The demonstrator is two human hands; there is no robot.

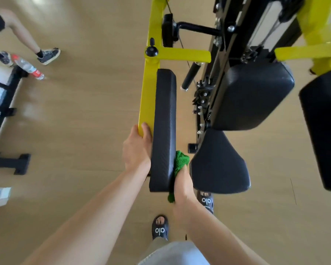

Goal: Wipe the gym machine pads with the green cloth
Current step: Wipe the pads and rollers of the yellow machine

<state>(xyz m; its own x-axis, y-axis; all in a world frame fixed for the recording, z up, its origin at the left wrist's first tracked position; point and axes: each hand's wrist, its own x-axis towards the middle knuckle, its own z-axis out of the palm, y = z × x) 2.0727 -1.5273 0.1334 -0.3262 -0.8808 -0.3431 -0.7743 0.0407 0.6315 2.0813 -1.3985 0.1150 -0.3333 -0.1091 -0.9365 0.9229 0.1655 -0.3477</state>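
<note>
A long black arm pad (pixel 163 121) runs along a yellow frame arm (pixel 148 87) of the gym machine. My left hand (pixel 137 148) grips the near end of that yellow arm, beside the pad's left edge. My right hand (pixel 182 186) is shut on the green cloth (pixel 180 162) and presses it against the pad's right side near its close end. A strip of cloth hangs below my fist. To the right are a black seat pad (pixel 220 165), a back pad (pixel 254 94) and another arm pad (pixel 325 127).
Black machine column with cables and bolts (pixel 208 96) stands between the pads. Another person's legs (pixel 27 35) and a plastic water bottle (pixel 28 67) are at the upper left, near a black rack (pixel 6 115). My sandalled feet (pixel 160 229) stand on the tan floor.
</note>
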